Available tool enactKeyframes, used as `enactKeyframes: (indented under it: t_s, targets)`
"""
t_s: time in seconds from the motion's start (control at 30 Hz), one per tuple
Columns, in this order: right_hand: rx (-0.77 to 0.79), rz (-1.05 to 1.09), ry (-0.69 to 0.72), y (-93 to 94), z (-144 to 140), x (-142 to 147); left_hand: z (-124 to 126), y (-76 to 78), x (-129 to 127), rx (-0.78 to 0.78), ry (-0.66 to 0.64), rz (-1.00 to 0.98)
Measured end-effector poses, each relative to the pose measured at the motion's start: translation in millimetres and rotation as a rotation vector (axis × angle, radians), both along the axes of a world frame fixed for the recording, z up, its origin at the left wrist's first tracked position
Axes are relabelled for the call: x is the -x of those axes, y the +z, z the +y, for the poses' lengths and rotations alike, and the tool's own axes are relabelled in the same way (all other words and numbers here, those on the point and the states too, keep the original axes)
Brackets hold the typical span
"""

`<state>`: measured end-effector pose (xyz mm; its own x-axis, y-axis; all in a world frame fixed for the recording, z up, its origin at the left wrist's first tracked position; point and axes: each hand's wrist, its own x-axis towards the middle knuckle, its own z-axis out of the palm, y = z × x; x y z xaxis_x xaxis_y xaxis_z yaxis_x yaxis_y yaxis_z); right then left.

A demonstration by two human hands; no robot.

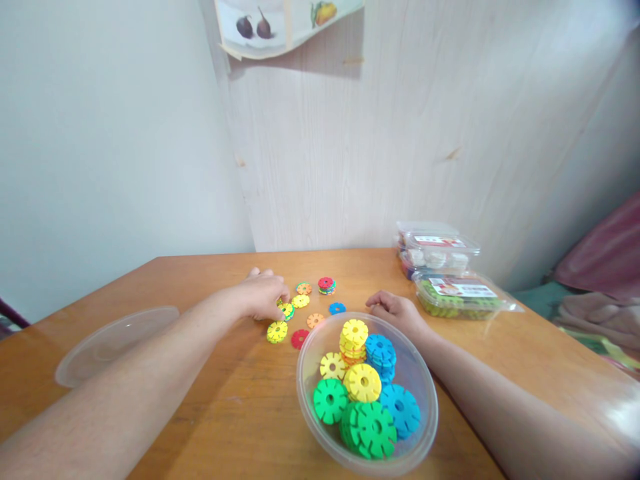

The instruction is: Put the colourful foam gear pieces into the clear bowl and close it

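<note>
My left hand [264,295] reaches over the table with thumb and fingers closed around yellow and green notched plastic discs [287,311], partly hidden by the fingers. Close to it lie a yellow disc [277,332], another yellow one [301,301] and a red one [300,339]. My right hand [396,311] rests on the table behind a clear plastic bowl [306,407], its fingers curled with nothing visible in them. Inside the bowl are stacks of green discs [373,430], blue discs [381,357] and yellow discs [363,383].
Farther back sit a small pile topped by a red disc [327,283], orange discs [303,288] and a blue disc [337,308]. A clear lid [115,340] lies at the left. Plastic boxes [440,250] and a box of green pieces [457,297] stand at the right.
</note>
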<state>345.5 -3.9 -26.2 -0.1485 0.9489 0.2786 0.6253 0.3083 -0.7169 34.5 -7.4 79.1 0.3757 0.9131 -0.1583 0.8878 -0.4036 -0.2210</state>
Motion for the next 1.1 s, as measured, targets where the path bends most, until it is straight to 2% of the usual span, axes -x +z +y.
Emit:
enactKeyframes:
  t_s: [0.2,0.33,0.47,0.57,0.7,0.9,1.1]
  targets:
    - [-0.007,0.003,0.01,-1.7,1.1,-0.9,1.6,3.8,4.3,-0.036,-0.002,-0.036]
    - [-0.009,0.002,0.002,-1.5,1.1,-0.8,-7.7,23.1,2.5,-0.077,-0.011,-0.103]
    - [-0.008,-0.004,0.001,-1.1,1.3,-0.8,-40.5,48.2,-18.9,-0.096,-0.186,-0.219]
    - [-0.004,-0.006,0.001,-1.5,1.5,-0.8,-70.1,58.0,-41.2,-0.092,-0.333,-0.251]
    - [-0.021,-0.013,0.006,-2.1,1.4,-0.9,-92.2,54.8,-62.7,-0.058,-0.405,-0.187]
    - [-0.02,0.006,0.007,-2.8,1.2,-0.6,-93.4,40.3,-72.2,-0.05,-0.464,-0.154]
    - [-0.017,0.025,0.003,-2.2,0.0,-0.5,-94.0,46.4,-70.0,-0.035,-0.433,-0.202]
